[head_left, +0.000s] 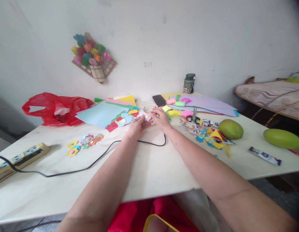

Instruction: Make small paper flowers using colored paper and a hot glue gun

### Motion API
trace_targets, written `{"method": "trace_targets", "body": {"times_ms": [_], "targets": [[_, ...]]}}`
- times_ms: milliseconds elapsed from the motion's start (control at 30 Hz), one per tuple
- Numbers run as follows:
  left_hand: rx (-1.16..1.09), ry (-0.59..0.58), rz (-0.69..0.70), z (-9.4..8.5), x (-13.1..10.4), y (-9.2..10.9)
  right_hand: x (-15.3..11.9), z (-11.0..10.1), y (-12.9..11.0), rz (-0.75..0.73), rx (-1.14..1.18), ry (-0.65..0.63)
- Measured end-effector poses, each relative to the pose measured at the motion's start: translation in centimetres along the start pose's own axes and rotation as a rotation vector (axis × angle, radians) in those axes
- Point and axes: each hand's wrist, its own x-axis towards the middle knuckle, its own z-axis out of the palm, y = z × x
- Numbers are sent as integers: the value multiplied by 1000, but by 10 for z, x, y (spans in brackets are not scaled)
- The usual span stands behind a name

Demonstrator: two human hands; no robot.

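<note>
My left hand [138,126] is closed on a small lilac paper flower [147,118] with a yellow centre, its fingers underneath and its thumb at the near left side. Right beside the flower, my right hand [161,118] has its fingertips pinched together. Whether a tiny piece is between them is too small to tell. Just left of my hands lies a pile of cut paper shapes [125,120] in blue, red and yellow. Finished-looking layered paper flowers [88,140] rest further left on the table.
A black cable [103,154] crosses the table from the power strip [31,154]. A red plastic bag [45,108] and coloured sheets [98,112] lie at left. Scissors [194,114], paper scraps [216,138], a phone [159,100], green fruit [230,129] and a glue tube [265,156] lie right.
</note>
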Motion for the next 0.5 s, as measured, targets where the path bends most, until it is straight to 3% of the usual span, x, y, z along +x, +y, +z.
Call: {"method": "trace_targets", "body": {"times_ms": [200, 500], "targets": [[26, -6, 4, 0, 1, -2, 0, 3, 4, 286, 295, -46], [61, -48, -7, -3, 1, 0, 2, 2, 8, 301, 378, -67]]}}
